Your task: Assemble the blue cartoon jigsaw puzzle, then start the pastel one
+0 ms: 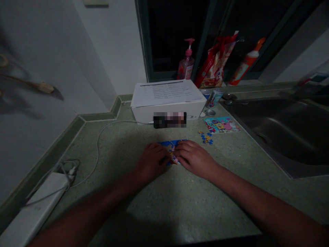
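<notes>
A partly covered jigsaw puzzle with a blue edge and a colourful cartoon picture lies on the countertop between my hands. My left hand is closed on its left side, fingers bent over the top and thumb near the lower edge. From the right, my right hand grips the other side, with fingers and thumb resting on the picture. Both palms hide much of the puzzle. Several loose blue and yellow puzzle pieces lie just beyond my right hand, beside a cartoon picture card.
Behind the puzzle stands a white box with a pixelated dark device against it and a cable running left to a power strip. A can stands near the metal sink on the right.
</notes>
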Tool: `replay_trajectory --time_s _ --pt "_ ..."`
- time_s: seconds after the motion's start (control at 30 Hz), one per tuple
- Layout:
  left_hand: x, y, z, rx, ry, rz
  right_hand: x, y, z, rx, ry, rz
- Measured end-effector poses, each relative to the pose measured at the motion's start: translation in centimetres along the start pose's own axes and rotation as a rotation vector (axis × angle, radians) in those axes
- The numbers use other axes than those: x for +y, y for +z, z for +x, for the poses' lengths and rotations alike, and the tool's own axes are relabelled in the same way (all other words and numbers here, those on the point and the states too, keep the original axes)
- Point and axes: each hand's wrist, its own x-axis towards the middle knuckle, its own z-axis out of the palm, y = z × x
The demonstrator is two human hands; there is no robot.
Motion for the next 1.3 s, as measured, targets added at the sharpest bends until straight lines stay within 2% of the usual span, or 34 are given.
replay_trajectory --time_s 0.6,1.3 --pt "0.19 -0.26 0.01 -0.035 0.040 0.057 -0.16 -0.02 0.07 -0.031 -0.005 -0.039" --pt "0.46 -0.53 -0.15 -0.098 -0.007 0.057 -0.68 -0.73 0.31 -0.097 0.029 -0.057"
